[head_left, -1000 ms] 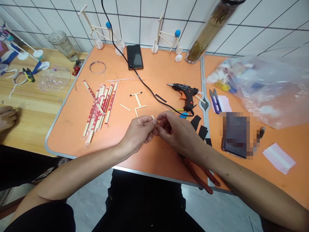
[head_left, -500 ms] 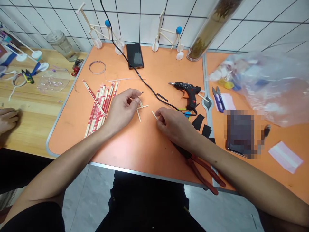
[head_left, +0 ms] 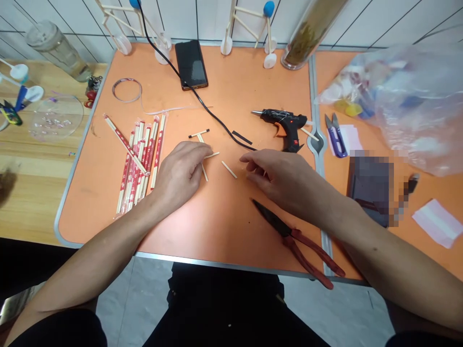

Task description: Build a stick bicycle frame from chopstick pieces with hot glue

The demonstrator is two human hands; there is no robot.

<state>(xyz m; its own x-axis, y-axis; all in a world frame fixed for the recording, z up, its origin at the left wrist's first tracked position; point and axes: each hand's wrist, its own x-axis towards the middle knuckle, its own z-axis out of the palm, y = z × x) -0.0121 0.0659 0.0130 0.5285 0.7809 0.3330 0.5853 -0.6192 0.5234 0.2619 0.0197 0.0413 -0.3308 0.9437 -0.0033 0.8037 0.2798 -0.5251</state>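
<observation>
My left hand is bent over a small frame of pale wooden sticks, its fingers and thumb closed around the middle part. A crosspiece with black ends shows beyond the fingers; the frame's centre is hidden under them. On the table between my hands lies a loose short stick. My right hand hovers just right of that stick, fingers apart and slightly curled, with nothing in them. Below it rest long-nose pliers with red handles.
Paper-wrapped chopsticks lie left. A glue gun sits right, its black cable crossing the table. A phone, stick models with blue balls, snips and a plastic bag stand or lie around.
My right hand has let go of the short stick and drawn back to the right, uncovering the pliers. My left hand has lowered over the stick frame. The view has shifted.
</observation>
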